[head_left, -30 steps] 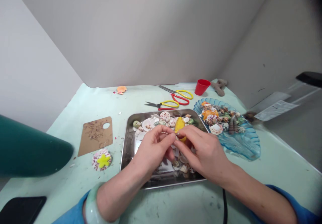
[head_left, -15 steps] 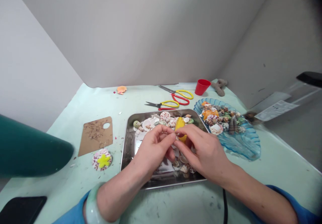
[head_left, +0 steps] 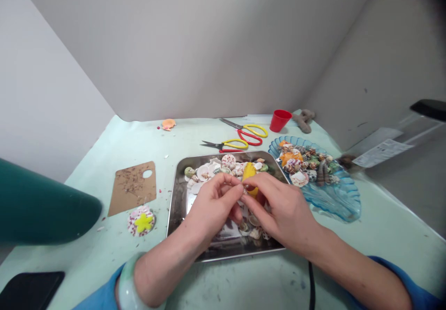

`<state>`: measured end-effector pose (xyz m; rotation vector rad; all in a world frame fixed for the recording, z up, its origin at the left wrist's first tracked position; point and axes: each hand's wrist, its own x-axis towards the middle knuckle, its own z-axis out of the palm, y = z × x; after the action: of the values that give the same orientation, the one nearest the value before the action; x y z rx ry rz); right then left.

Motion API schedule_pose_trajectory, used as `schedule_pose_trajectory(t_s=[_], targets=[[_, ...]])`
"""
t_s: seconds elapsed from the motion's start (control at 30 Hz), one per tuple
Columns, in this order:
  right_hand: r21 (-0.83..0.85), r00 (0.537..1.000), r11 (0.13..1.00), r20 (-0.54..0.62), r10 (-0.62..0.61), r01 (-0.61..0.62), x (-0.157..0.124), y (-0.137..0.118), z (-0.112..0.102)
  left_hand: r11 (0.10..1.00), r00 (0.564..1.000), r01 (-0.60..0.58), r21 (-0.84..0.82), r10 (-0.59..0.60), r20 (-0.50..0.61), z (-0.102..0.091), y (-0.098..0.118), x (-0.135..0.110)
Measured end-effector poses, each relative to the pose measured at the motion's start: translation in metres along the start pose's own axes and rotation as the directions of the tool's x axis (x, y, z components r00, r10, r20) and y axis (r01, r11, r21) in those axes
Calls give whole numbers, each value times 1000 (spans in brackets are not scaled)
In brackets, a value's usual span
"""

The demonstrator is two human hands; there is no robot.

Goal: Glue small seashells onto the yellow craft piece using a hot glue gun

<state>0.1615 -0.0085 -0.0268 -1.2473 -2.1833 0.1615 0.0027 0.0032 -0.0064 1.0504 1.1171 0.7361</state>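
Observation:
My left hand (head_left: 212, 205) and my right hand (head_left: 282, 210) meet fingertip to fingertip over a steel tray (head_left: 177, 203) holding several seashells. Both hands are closed in a pinch around something tiny between them; I cannot make out what it is. A yellow shell piece (head_left: 249, 172) shows just behind the fingertips, and I cannot tell whether it is held or lying in the tray. Spotted and white shells (head_left: 212, 168) lie at the tray's far end.
A blue glass dish (head_left: 339, 203) of shells stands right of the tray. Two pairs of scissors (head_left: 240, 138), a red cup (head_left: 279, 120), a brown card (head_left: 133, 187), a shell disc with a yellow star (head_left: 141, 220), a dark green object (head_left: 38, 205) and a black phone (head_left: 29, 290) surround it.

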Motion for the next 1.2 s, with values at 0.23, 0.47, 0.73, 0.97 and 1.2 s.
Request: schedule_pose_trajectory(t_s=[0.23, 0.47, 0.73, 0.97, 1.2], targets=[[-3, 1000, 1000, 8, -7, 7, -1, 0, -1, 1000, 1000, 0, 10, 0, 1, 1, 1, 0], [-11, 1000, 1000, 23, 1, -1, 0, -1, -1, 1000, 1000, 7, -6, -7, 2, 2, 2, -2], [5, 999, 1000, 49, 3, -3, -1, -2, 0, 999, 1000, -7, -50, 7, 5, 0, -1, -2], [0, 999, 1000, 36, 6, -6, 0, -4, 1, 998, 1000, -6, -61, 7, 10, -1, 0, -1], [-2, 999, 1000, -34, -9, 9, -2, -2, 3, 999, 1000, 0, -41, 0, 2, 0, 2, -3]])
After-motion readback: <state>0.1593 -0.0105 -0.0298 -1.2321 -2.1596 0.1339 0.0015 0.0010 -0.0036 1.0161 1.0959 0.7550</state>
